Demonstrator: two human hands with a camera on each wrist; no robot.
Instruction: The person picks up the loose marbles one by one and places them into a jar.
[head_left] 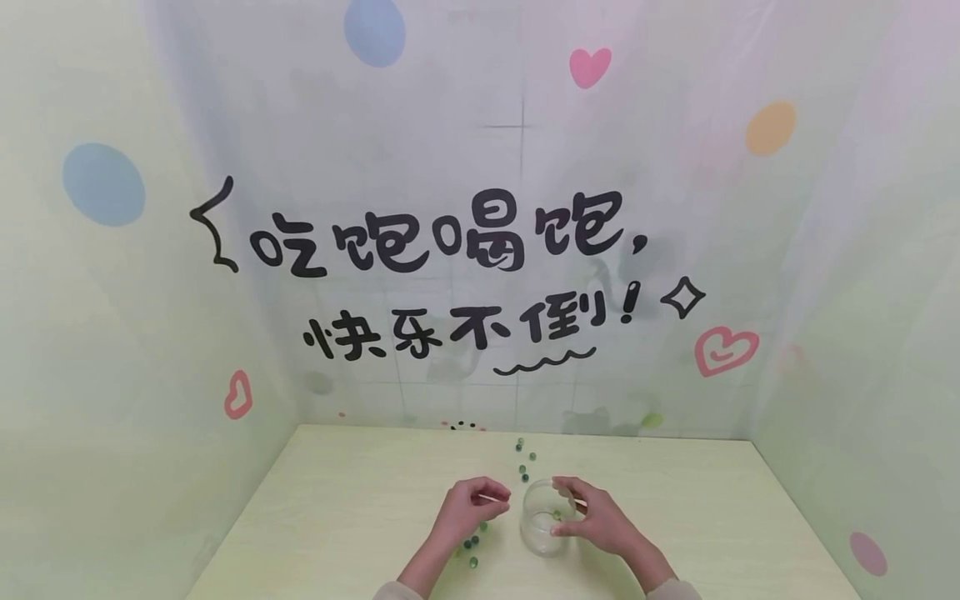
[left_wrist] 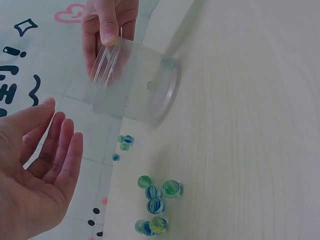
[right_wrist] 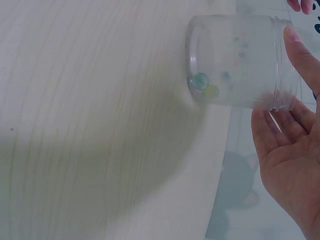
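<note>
A clear, wide-mouthed jar (head_left: 542,546) stands upright on the table, with marbles (right_wrist: 200,81) at its bottom, at least one greenish-blue and one yellowish. My right hand (head_left: 603,521) grips it near the threaded rim, thumb on one side and fingers on the other, as the right wrist view shows. To the left of the jar, my left hand (head_left: 471,504) hovers above the table, fingers loosely bent and the thumb near the index fingertip. No object shows between them in the left wrist view. Beneath that hand lie several green and blue glass marbles (left_wrist: 155,205).
A second loose group of marbles (head_left: 525,477) lies behind the jar, reaching toward the back edge of the pale wooden table (head_left: 337,508). A printed curtain (head_left: 420,167) with black lettering and coloured shapes encloses the table at the back and sides.
</note>
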